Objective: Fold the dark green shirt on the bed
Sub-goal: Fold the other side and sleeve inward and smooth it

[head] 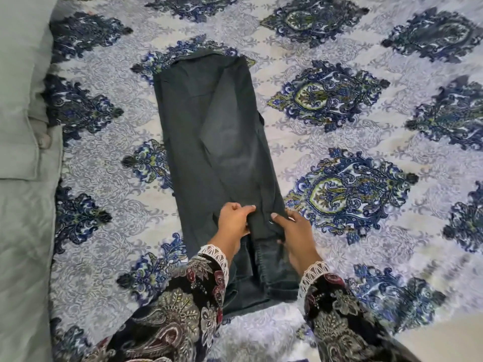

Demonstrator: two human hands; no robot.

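Head view: both hands [264, 226] pinched shut on dark green shirt [209, 131] near its lower edge.

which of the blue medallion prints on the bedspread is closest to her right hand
The green-centred medallion just right of the right hand, beside the dark green shirt; the other medallions lie farther off.

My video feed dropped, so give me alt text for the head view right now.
Both hands, left hand and right hand, pinch the near end of a dark green shirt already folded into a long narrow strip. It lies flat on a blue-patterned bedspread, with a grey pillow at left.
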